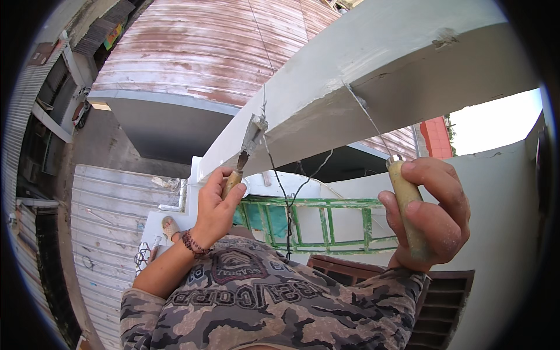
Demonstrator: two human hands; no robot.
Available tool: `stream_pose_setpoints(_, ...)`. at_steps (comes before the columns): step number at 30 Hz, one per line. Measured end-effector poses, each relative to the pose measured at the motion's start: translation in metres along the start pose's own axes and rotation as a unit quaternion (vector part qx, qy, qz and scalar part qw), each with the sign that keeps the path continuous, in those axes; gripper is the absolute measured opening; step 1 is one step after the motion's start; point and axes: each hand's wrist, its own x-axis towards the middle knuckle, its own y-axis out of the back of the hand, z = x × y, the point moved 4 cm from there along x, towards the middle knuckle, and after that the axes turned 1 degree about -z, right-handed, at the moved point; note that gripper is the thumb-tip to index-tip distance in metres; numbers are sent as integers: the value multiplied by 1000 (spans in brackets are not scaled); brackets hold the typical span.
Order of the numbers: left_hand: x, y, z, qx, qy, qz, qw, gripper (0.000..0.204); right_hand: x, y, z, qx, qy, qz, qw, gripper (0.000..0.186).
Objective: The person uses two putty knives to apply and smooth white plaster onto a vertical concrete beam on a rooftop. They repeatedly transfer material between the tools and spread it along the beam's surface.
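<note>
My left hand (213, 205) is closed round the wooden handle of a small putty knife (235, 178). Its blade points up at the beam and carries a lump of grey-white filler (255, 129). My right hand (440, 213) grips a second putty knife (408, 213) by its worn wooden handle. That blade shows nearly edge-on as a thin line, and its tip meets the lower edge of the white beam (303, 67). Rough, broken plaster marks this edge, with a dab of filler beside the blade tip.
Dark cables (288, 216) hang below the beam. Behind them stands a green ladder-like frame (366, 230). Farther off are a rusty corrugated roof (181, 46) and a lower pale metal roof (108, 233). A sandalled foot (170, 227) rests on a white ledge at left.
</note>
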Motion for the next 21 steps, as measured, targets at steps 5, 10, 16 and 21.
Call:
stream_pose_setpoints(5,4,-4,15,-24,-39,-13,999,23,-9,19,-2,-4,-23,7,1000,50)
stream_pose_setpoints(10,18,-14,34,18,-59,-11,998,26,-60,24,2,70,-175,172,967,39)
stream_pose_setpoints(16,17,-15,49,-83,-35,-47,995,23,-129,8,49,403,-186,164,881,31)
stream_pose_setpoints(21,-1,-8,43,-112,9,-100,989,24,-152,-55,39,554,-214,254,764,33)
